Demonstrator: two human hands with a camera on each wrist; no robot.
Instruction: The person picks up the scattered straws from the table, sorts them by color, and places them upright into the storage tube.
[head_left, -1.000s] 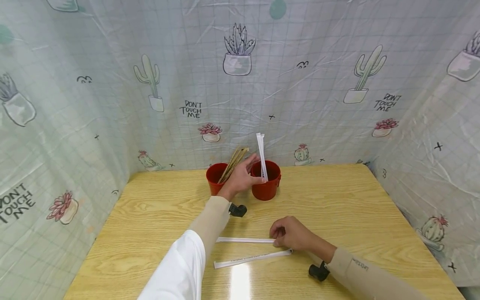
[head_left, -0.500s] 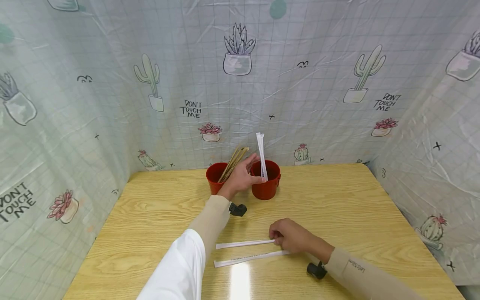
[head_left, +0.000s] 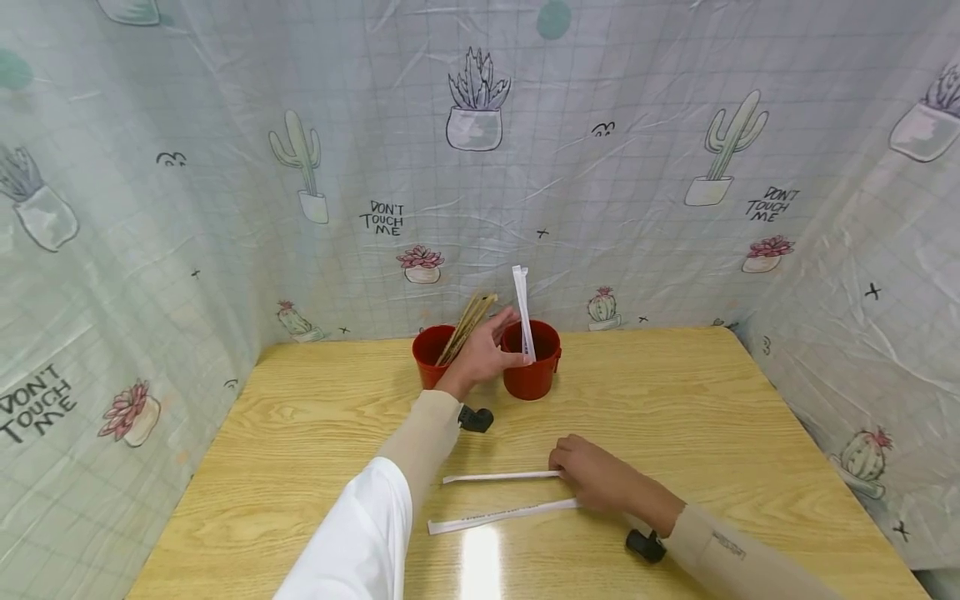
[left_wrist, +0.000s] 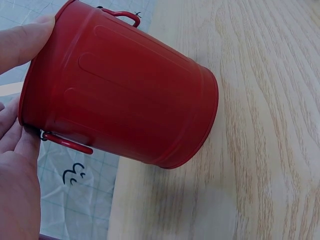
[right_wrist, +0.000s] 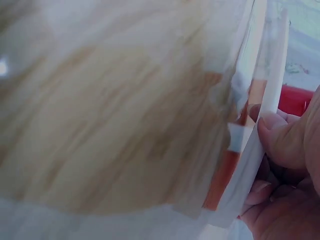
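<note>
My left hand holds the rim of a red metal bucket; the left wrist view shows the thumb on one side of the rim and fingers by the other. Slim white paper-wrapped straws stand tilted in this bucket. With thumb and fingers, my right hand pinches one end of a white paper-wrapped straw just above or on the table; which, I cannot tell. A second wrapped straw, with small print, lies nearer, its right end beside or under the right hand.
Left of the held bucket stands another red bucket, partly behind my left hand, with several thin brown sticks leaning in it. A cactus-patterned sheet rises behind the wooden table and along both sides.
The right hand has shifted slightly right, drawing its straw with it; the straw swung down at its left end, then back up. The left hand and bucket stay put.
</note>
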